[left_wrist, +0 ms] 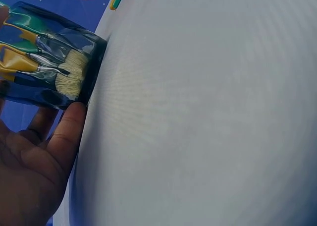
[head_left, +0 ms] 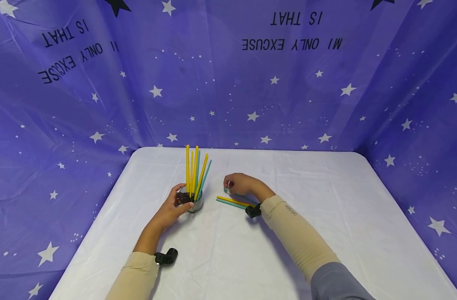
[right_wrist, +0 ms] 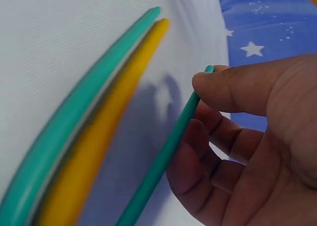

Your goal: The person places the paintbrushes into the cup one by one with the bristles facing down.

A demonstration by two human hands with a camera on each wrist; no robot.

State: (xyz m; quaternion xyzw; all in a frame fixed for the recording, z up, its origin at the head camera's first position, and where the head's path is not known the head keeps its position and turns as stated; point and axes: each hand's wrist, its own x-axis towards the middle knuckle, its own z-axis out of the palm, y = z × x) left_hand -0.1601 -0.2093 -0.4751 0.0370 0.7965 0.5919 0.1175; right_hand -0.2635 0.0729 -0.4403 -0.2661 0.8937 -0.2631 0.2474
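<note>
My left hand [head_left: 171, 213] holds a clear glass [head_left: 198, 206] standing on the left half of the table, thumb on the near side. Several paintbrushes with yellow and teal handles [head_left: 196, 171] stand in it, handles up. Their pale bristles [left_wrist: 74, 70] show near the glass bottom in the left wrist view. To the right, my right hand [head_left: 244, 184] pinches the handle end of a teal paintbrush [right_wrist: 166, 154] between thumb and fingers. Close by lie a yellow-handled brush [right_wrist: 106, 141] and a teal-handled brush [right_wrist: 81, 99], side by side; their far ends are hidden.
A white cloth [head_left: 221, 254] covers the table. Purple curtains [head_left: 213, 83] with white stars and printed words rise behind it and along both sides. Each wrist wears a small black camera [head_left: 167, 256].
</note>
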